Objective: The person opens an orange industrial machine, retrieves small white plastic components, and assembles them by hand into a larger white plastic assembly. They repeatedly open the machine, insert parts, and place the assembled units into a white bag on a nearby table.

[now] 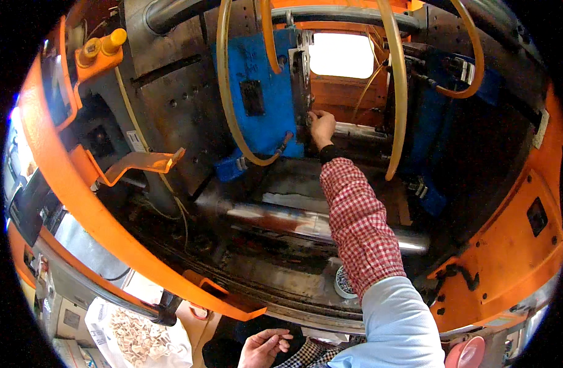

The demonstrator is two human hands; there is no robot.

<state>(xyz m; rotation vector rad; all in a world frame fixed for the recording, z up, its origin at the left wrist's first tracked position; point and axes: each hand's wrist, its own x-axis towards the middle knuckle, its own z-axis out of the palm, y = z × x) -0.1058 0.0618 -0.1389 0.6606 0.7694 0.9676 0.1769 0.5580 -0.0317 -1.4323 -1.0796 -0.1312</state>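
My right arm, in a red checked sleeve cover, reaches deep into a machine. There my right hand (322, 127) is closed in a pinch at the metal edge of a blue mold half (266, 104); whatever lies between the fingertips is too small to make out. Low in the picture, close to my body, my left hand (266, 348) has its fingers curled together against the thumb. Anything in it is hidden. Beneath my right forearm, a small round tub (343, 284) with small grey bits inside stands on the machine's ledge.
Yellowish hoses (225, 80) loop down in front of the mold. A second blue mold half (428, 138) faces it on the right. A polished steel bar (281, 219) crosses below. An orange frame (109, 227) curves along the left. A white bag (97, 325) holds many small beige pieces.
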